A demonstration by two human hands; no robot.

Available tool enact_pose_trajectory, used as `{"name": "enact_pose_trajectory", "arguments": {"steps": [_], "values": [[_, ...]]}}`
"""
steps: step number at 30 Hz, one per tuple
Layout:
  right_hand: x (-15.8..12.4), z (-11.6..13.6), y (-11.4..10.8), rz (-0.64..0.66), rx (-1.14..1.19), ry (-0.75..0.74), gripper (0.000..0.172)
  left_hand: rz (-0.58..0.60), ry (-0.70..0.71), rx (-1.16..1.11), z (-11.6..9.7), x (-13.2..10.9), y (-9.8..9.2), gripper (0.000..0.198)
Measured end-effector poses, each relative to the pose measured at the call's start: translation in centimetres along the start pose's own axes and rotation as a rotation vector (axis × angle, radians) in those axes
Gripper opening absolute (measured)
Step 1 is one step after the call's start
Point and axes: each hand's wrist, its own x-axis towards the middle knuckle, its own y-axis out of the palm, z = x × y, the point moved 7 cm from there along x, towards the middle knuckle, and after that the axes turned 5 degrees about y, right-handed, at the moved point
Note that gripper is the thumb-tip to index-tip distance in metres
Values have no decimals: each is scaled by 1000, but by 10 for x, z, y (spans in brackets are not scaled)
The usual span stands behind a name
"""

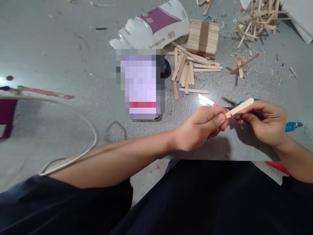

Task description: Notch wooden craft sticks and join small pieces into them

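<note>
The person sits at a grey table (61, 58), both hands up over its near edge. The left hand (201, 127) has its thumb and fingers pressed together on the low end of a flat wooden stick (241, 107), with no gap left. The stick points up toward two o'clock. The right hand (266, 120) is on the other side, its fingers curled and its thumb bent in close to the stick. I can't tell if those fingers pinch the stick or only sit beside it.

Under the stick lie dark-nosed pliers (232, 103) and a pink knife (216, 104), its blade poking out toward ten o'clock. From the stick, a blue cutter (290, 126) is near three o'clock, partly behind the right hand. At twelve, two sticks make a small cross (241, 67). A messy heap of sticks (261, 14) is farther off, between twelve and one. At eleven there's a neat stack of sticks (193, 36) with a brown band, and at ten, loose sticks (181, 67) and a crinkly plastic bag (161, 21) past them.
</note>
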Motion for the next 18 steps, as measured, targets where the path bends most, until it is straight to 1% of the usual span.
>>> {"name": "enact_pose_trajectory", "arguments": {"steps": [4,8,11,14,18], "values": [[-1,2,0,-32,-132,-99,6,51,104,244,-12,-3,0,41],[-3,3,0,-62,-180,-169,6,52,177,362,-19,-3,-2,34],[-4,9,2,-29,-304,-263,13,38,188,382,-20,-2,-3,36],[-7,15,3,-18,-423,-336,5,53,162,361,-16,1,-1,46],[-13,22,4,-51,-463,-373,10,95,143,304,-12,2,2,58]]}}
